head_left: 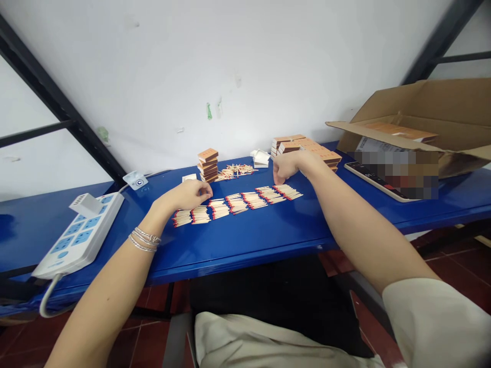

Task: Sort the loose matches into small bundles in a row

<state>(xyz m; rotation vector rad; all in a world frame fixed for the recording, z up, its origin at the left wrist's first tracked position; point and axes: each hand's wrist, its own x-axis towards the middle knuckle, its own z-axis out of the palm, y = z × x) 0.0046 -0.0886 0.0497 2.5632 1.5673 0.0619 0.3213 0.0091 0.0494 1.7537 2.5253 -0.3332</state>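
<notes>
Several small bundles of red-tipped matches (218, 208) lie in a slanting row across the blue tabletop (245, 235). Above the left end of this row is my left hand (192, 193), its fingers curled and thumb against the fingertips; anything between them is too small to make out. My right hand (287, 164) points down just behind the right-hand bundles, fingers pressed together, their grip hidden. A loose heap of matches (238, 171) lies between and beyond both hands. Behind my left hand stands a stack of brown matchboxes (207, 164). White matchbox trays (261, 158) sit near the wall.
More matchboxes (318, 151) are piled behind my right hand. At the right are an open cardboard box (406, 110) and a phone (378, 181). A white power strip (82, 232) with a plugged-in adapter (86, 204) lies at the left. Black metal posts (72, 107) frame the table.
</notes>
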